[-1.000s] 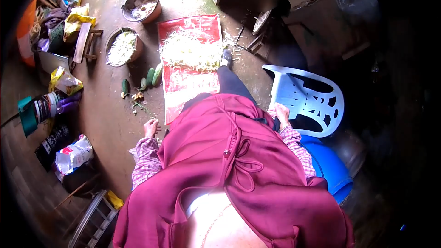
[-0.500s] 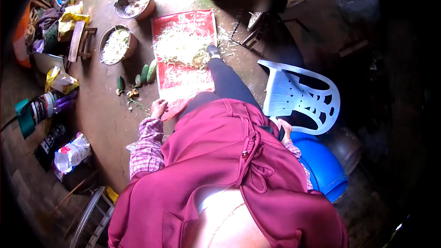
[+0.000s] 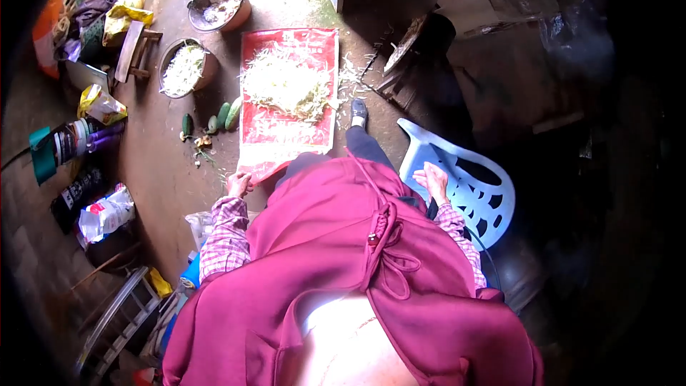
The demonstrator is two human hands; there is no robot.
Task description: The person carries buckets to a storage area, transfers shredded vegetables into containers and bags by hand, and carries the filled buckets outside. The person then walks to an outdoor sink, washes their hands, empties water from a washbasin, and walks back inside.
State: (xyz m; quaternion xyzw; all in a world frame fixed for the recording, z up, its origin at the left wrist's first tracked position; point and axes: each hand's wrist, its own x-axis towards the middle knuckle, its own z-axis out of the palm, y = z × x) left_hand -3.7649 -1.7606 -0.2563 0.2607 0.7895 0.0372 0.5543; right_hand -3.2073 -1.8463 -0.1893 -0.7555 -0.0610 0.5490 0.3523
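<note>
My left hand [image 3: 239, 184] hangs at my left side with its fingers curled in. It overlaps the near corner of the red printed sheet [image 3: 275, 150] in view; I see nothing held in it. My right hand [image 3: 433, 180] is raised in front of the pale blue plastic chair [image 3: 493, 180], its fingers bent into a loose fist. A heap of pale shredded vegetable [image 3: 286, 86] covers the sheet's far part. My dark shoe [image 3: 359, 110] is on the floor just right of the sheet. A maroon apron [image 3: 314, 243] covers my front.
Left of the sheet stand a basin of pale shreds [image 3: 184, 70] and another basin [image 3: 232, 11]. Several green gourds or cucumbers [image 3: 224, 116] lie nearby. A small wooden stool [image 3: 132, 51] and bags [image 3: 107, 214] line the left. Cardboard [image 3: 500, 64] is at the right.
My right hand has risen from beside the chair's edge to in front of it. My left hand has dropped slightly nearer my body. My foot has shifted off the sheet to the right.
</note>
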